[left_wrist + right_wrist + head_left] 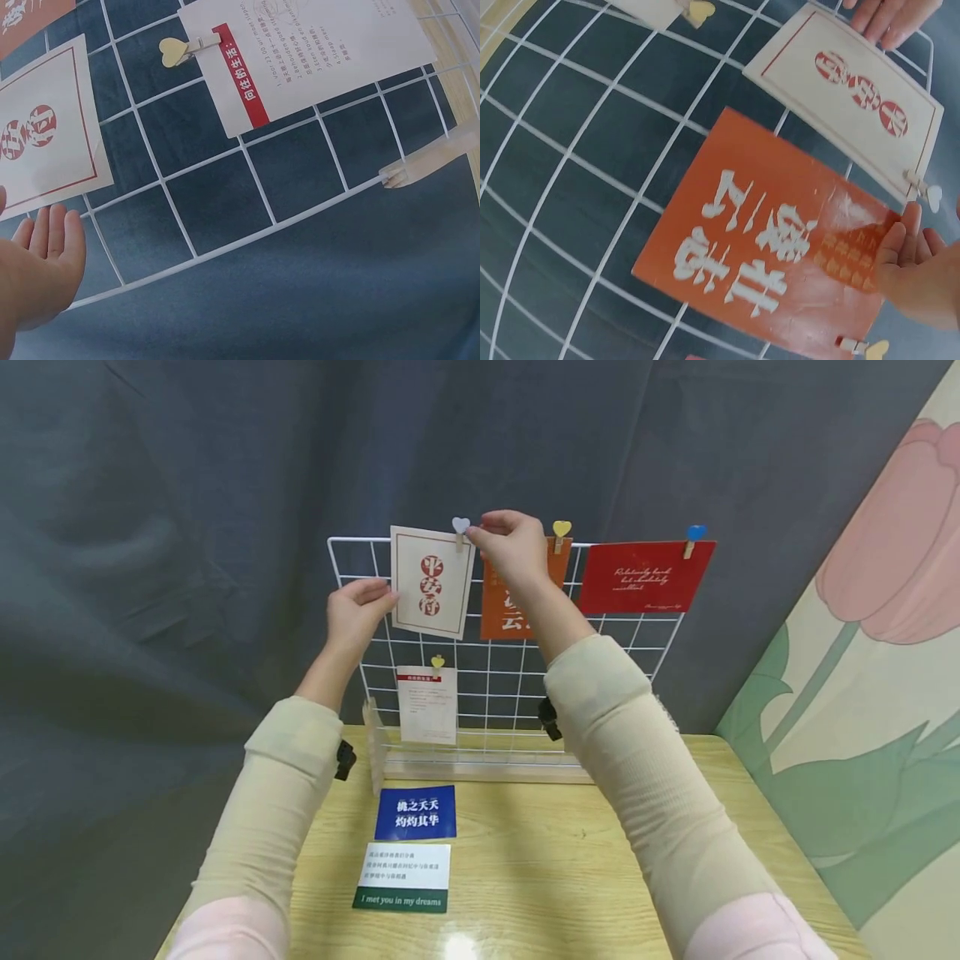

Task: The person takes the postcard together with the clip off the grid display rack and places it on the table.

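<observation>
A white card with red round characters hangs at the grid rack's upper left under a white heart clip. My left hand is at its left edge; in the left wrist view the fingers look straight, their tips at the border. Just right of the white clip is my right hand, in front of an orange card. In the right wrist view its fingers lie close to the clip, with no clear grip on it.
A yellow heart clip holds the orange card; a blue one holds a red card. A small white card hangs lower on the white wire rack. Blue and green-white cards lie on the table.
</observation>
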The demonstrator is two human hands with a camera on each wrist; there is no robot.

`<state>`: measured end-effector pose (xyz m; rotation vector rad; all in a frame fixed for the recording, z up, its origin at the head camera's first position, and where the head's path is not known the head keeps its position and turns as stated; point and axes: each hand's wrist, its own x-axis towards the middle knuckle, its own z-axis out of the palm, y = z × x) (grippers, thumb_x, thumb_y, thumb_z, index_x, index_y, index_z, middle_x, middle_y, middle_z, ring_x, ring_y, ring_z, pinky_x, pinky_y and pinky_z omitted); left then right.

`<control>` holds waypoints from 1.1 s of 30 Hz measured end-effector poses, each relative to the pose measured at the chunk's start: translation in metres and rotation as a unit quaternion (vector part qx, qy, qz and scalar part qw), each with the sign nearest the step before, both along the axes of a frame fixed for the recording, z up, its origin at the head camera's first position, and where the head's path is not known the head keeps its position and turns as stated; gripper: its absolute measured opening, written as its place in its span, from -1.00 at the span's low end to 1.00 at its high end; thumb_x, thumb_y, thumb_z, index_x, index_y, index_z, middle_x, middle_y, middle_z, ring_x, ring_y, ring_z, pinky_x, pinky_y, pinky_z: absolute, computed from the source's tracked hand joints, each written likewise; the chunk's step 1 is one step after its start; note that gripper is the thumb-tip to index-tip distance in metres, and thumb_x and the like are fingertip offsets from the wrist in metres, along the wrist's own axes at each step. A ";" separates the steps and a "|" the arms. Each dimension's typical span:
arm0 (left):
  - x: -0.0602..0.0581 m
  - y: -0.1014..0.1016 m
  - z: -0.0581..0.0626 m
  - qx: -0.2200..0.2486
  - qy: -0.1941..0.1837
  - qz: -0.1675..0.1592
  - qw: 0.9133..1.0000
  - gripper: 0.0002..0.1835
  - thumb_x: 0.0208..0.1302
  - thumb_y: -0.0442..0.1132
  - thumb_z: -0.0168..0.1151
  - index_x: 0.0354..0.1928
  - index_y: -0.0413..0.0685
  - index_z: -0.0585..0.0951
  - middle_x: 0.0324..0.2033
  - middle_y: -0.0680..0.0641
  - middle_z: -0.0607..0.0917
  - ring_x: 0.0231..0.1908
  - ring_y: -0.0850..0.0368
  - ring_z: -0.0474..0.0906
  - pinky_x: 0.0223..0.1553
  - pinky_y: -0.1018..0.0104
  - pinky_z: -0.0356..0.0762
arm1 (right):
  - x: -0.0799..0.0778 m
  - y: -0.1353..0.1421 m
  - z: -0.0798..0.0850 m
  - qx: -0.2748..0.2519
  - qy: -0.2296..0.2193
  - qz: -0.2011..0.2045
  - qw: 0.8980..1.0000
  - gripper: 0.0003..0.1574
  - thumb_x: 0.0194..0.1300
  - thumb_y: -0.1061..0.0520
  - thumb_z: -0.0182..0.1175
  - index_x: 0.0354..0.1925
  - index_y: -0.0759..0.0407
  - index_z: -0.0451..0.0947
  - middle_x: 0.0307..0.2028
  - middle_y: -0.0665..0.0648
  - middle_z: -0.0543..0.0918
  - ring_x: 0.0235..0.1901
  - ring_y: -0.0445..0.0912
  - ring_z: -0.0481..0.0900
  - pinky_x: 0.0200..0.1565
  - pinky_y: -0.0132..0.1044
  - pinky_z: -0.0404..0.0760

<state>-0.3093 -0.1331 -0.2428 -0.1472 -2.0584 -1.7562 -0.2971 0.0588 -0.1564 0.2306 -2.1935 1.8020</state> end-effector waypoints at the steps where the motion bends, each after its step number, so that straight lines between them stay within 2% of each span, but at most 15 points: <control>1: 0.000 0.001 0.001 -0.001 0.000 0.002 1.000 -0.65 0.05 -0.34 0.21 -0.09 -0.34 0.49 -0.13 -0.23 0.54 -0.10 0.06 0.46 -0.08 0.35 0.40 | -0.001 -0.003 -0.001 0.001 -0.001 0.001 1.000 -0.54 0.11 0.14 0.17 0.00 0.24 0.41 -0.12 0.10 0.48 -0.17 -0.13 0.44 -0.18 -0.45 0.46; 8: 0.004 0.006 0.003 -0.008 0.008 0.029 1.000 -0.69 0.04 -0.37 0.21 -0.14 -0.35 0.51 -0.15 -0.22 0.55 -0.13 0.08 0.48 -0.13 0.40 0.43 | -0.001 -0.015 -0.001 0.008 -0.004 0.009 1.000 -0.52 0.14 0.15 0.14 0.04 0.24 0.37 -0.11 0.11 0.47 -0.15 -0.14 0.42 -0.17 -0.47 0.45; 14: 0.002 0.010 0.000 -0.006 0.013 0.024 1.000 -0.71 0.06 -0.39 0.19 -0.13 -0.33 0.51 -0.14 -0.20 0.55 -0.13 0.09 0.48 -0.14 0.41 0.43 | 0.000 -0.016 0.003 0.016 -0.014 0.005 1.000 -0.49 0.16 0.14 0.11 0.08 0.25 0.33 -0.08 0.10 0.47 -0.14 -0.16 0.42 -0.16 -0.47 0.45; 17: 0.002 0.012 0.000 -0.014 0.015 0.032 0.999 -0.72 0.07 -0.38 0.18 -0.13 -0.31 0.52 -0.15 -0.19 0.56 -0.14 0.10 0.49 -0.15 0.41 0.44 | -0.006 -0.016 0.003 0.020 -0.019 -0.003 1.000 -0.51 0.16 0.13 0.11 0.07 0.24 0.36 -0.09 0.10 0.48 -0.15 -0.17 0.43 -0.15 -0.45 0.45; 24: 0.005 0.018 0.002 -0.024 0.005 0.065 0.998 -0.75 0.08 -0.35 0.17 -0.15 -0.26 0.54 -0.19 -0.15 0.58 -0.19 0.11 0.50 -0.20 0.42 0.46 | -0.037 -0.015 -0.009 -0.003 -0.038 -0.010 0.999 -0.54 0.12 0.03 0.14 0.03 0.03 0.42 -0.11 -0.01 0.47 -0.17 -0.20 0.45 -0.24 -0.48 0.49; 27: 0.005 0.019 0.003 -0.031 0.003 0.081 0.996 -0.77 0.08 -0.34 0.18 -0.19 -0.27 0.55 -0.24 -0.16 0.59 -0.23 0.10 0.50 -0.23 0.41 0.47 | -0.037 -0.017 -0.008 0.021 -0.031 -0.025 0.999 -0.56 0.14 0.02 0.12 0.02 0.03 0.44 -0.13 0.00 0.49 -0.21 -0.17 0.47 -0.25 -0.47 0.49; 33: 0.004 0.019 -0.001 -0.041 0.002 0.097 0.994 -0.82 0.06 -0.33 0.18 -0.30 -0.31 0.55 -0.34 -0.18 0.60 -0.33 0.09 0.49 -0.32 0.37 0.47 | -0.042 -0.021 -0.011 0.048 -0.037 -0.042 0.997 -0.60 0.13 -0.02 0.12 -0.02 -0.02 0.48 -0.17 -0.04 0.51 -0.26 -0.15 0.47 -0.47 -0.41 0.48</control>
